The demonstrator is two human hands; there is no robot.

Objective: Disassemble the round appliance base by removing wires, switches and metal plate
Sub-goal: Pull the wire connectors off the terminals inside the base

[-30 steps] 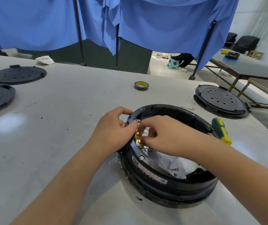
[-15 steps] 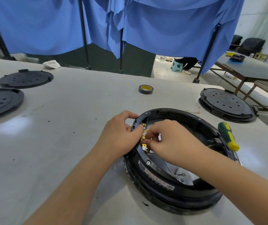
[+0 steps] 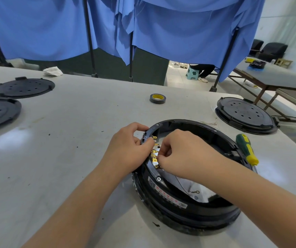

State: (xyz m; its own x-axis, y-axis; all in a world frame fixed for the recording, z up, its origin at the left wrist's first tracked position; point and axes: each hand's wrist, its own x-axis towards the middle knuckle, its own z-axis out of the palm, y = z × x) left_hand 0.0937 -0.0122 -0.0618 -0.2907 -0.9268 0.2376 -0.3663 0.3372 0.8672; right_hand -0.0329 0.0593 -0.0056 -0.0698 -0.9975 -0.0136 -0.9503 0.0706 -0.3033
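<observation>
Far left on the pale grey table (image 3: 72,140) there are two flat black round plastic covers with holes (image 3: 23,87), one behind the other, plus a crumpled white rag (image 3: 52,71) near the back edge. Moving in, the left hand (image 3: 127,149) is curled around the left rim of the round black plastic appliance base (image 3: 184,210), thumb hooked inside, fingers wrapped over the outside. That base sits near the front of the table, right of centre, open side up. The right hand (image 3: 183,154) reaches inside it, fingertips pinched together on the row of small brass terminal tabs (image 3: 154,154) by the left inner wall. Behind it lies a grey roll of tape with a yellow core (image 3: 158,98). A green-and-yellow-handled screwdriver (image 3: 247,149) rests just beside the base's right edge, and another black holed cover (image 3: 245,113) sits beyond that.
</observation>
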